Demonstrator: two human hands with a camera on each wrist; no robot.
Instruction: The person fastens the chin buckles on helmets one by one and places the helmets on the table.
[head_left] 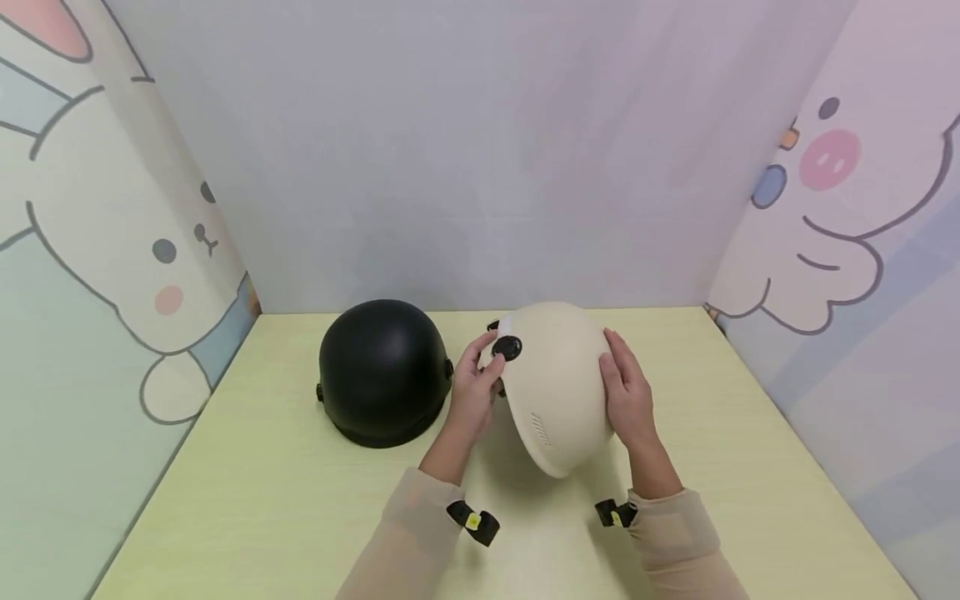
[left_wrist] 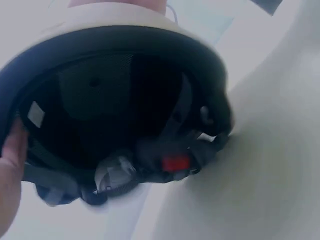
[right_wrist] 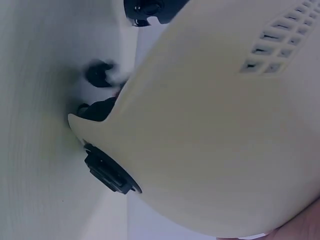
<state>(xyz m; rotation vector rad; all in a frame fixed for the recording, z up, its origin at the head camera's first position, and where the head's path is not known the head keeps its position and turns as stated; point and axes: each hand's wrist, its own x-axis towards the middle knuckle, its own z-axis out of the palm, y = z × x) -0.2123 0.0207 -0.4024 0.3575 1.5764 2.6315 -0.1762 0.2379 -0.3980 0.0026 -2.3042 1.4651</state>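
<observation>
A cream helmet (head_left: 558,383) is tilted between both hands, its open side facing left and down. My left hand (head_left: 474,387) grips its rim beside a round black side fitting (head_left: 507,347), with the thumb on the outside. Against the right side of the shell, my right hand (head_left: 628,392) rests with its fingers extended. The left wrist view shows the dark lining (left_wrist: 95,100) and blurred chin straps with a red buckle piece (left_wrist: 176,163). Small slotted vents (right_wrist: 272,42) mark the shell in the right wrist view.
A black helmet (head_left: 384,371) sits on the pale yellow-green table (head_left: 285,517), just left of the cream one. A grey back wall (head_left: 480,150) and cartoon-printed side panels (head_left: 82,333) enclose the table.
</observation>
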